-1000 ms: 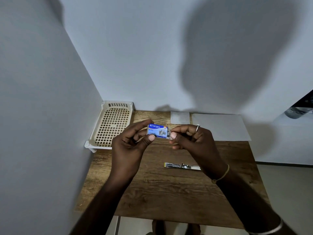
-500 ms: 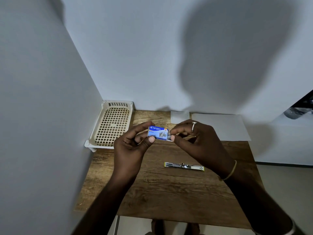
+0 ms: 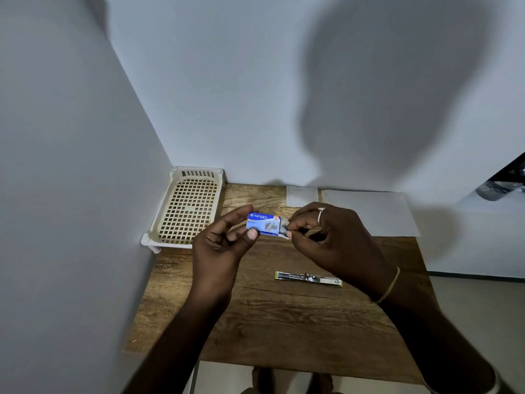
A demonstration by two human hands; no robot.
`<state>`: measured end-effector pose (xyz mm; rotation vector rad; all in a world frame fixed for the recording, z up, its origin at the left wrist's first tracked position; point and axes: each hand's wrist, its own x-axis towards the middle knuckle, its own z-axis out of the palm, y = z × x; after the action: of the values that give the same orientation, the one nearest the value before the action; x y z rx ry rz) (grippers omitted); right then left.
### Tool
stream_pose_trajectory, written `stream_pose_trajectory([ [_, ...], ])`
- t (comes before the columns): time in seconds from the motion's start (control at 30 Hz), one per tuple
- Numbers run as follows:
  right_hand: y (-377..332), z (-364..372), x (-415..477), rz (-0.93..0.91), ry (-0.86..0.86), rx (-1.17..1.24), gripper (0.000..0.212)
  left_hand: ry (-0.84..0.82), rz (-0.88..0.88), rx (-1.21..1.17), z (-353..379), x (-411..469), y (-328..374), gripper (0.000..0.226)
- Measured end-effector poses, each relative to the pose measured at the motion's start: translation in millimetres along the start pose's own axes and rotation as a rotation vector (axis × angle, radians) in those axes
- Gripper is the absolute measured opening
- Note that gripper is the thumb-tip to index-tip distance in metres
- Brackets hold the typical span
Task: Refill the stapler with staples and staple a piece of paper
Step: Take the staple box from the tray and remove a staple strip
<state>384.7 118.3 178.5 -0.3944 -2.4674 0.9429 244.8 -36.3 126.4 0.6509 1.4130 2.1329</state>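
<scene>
We hold one blue staple box (image 3: 264, 224), marked "kangaro", its smaller print unreadable, above the wooden table (image 3: 284, 322). Our left hand (image 3: 224, 245) pinches its left end, and our right hand (image 3: 332, 237) pinches its opened right end. One stapler (image 3: 308, 279) lies flat just beneath our right hand. Two white papers, one small (image 3: 301, 196) and one large (image 3: 369, 213), lie by the wall. One lattice basket (image 3: 187, 206) sits in the corner on the left.

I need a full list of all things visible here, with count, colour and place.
staple box: one, blue, between both hands above the table
stapler: one, silver, opened flat on the table
basket: one, cream, table's far left corner
small paper: one, white, table's far edge
large paper: one, white, far right of table
table: one, brown wood
dark object: one, right edge, unclear
left hand: one, grips the box's left end
right hand: one, pinches the box's right end
</scene>
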Motion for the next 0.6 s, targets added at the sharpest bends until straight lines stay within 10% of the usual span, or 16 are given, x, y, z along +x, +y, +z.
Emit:
stream_pose_trajectory([
  [0.6, 4, 19, -24, 0.206, 0.235, 0.263, 0.016, 0.086, -0.031, 0.031, -6, -6, -13, 0.039],
])
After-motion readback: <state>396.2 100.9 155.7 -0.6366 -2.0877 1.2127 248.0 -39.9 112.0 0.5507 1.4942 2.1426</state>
